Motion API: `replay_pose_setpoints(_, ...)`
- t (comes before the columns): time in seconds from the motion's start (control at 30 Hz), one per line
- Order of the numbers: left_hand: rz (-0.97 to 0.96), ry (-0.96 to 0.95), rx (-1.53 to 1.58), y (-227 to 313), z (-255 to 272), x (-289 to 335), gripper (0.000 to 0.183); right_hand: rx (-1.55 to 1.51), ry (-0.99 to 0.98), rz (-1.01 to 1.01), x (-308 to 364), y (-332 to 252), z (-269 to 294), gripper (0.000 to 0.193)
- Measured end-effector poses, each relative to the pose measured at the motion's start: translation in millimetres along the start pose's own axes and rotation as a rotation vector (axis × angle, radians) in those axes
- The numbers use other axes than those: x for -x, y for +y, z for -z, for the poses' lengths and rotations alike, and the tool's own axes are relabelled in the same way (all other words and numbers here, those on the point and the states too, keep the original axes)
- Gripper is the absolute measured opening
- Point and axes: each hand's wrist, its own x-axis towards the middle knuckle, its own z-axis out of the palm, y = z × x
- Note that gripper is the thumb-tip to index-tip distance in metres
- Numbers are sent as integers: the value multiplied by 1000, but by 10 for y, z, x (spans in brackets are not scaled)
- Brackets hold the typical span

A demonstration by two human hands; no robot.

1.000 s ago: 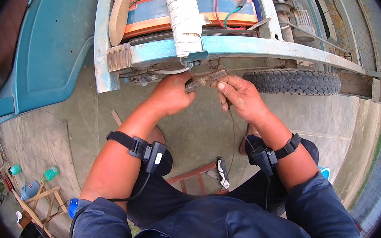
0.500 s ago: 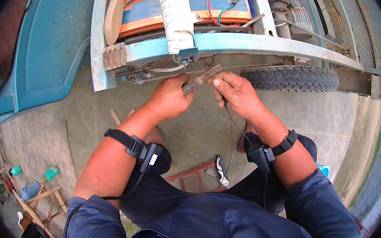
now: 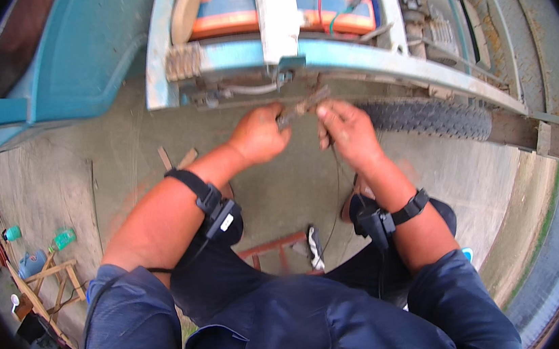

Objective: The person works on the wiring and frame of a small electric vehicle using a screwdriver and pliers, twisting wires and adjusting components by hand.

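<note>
My left hand [image 3: 260, 135] is closed round one end of a short, rusty metal bar [image 3: 301, 108], which slants up to the right under the front rail of a blue vehicle frame [image 3: 349, 59]. Close to the bar's other end, my right hand [image 3: 351, 134] has thumb and fingers pinched together. From those fingers a thin dark cable [image 3: 337, 168] hangs down between my legs. Motion blur and the fingers hide exactly where cable and bar meet. Just above the bar, a small blue bracket [image 3: 291, 63] sits on the rail.
Orange and blue batteries [image 3: 229, 23] lie inside the frame behind a white-wrapped post [image 3: 276, 15]. A tyre [image 3: 430, 120] is right of my right hand, a blue panel [image 3: 87, 58] at left. Below, a red metal frame [image 3: 270, 249] and a black-and-white tool [image 3: 315, 247] lie on the ground.
The view has shifted, so the vehicle frame appears higher and further right. Both hands stay at the metal bar, with the right still pinching the cable.
</note>
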Motion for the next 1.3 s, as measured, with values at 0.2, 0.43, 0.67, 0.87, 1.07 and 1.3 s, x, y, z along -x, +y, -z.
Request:
replay_pose_setpoints(0.2, 56, -46, -128, 150, 176, -99, 27, -72, -14, -20, 9, 7, -40, 25)
replay_pose_setpoints(0.43, 30, -183, -231, 244, 372, -101, 34, -47, -16, -23, 11, 29, -43, 27)
replay_pose_setpoints(0.67, -9, -184, -267, 310, 414, -71, 43, -32, -15, -18, 22, 57, -29, 26)
replay_pose_setpoints(0.87, 9, -223, -66, 226, 395, -34, 39, -54, -29, -43, 69, 25, -28, 29)
replay_pose_setpoints(1.07, 105, -201, -288, 489, 452, -77, 39, -197, -23, -175, 191, 56, -97, 32)
replay_pose_setpoints(1.3, 76, -176, -214, 323, 379, -112, 39, -275, -5, -185, 238, 73, -146, 31)
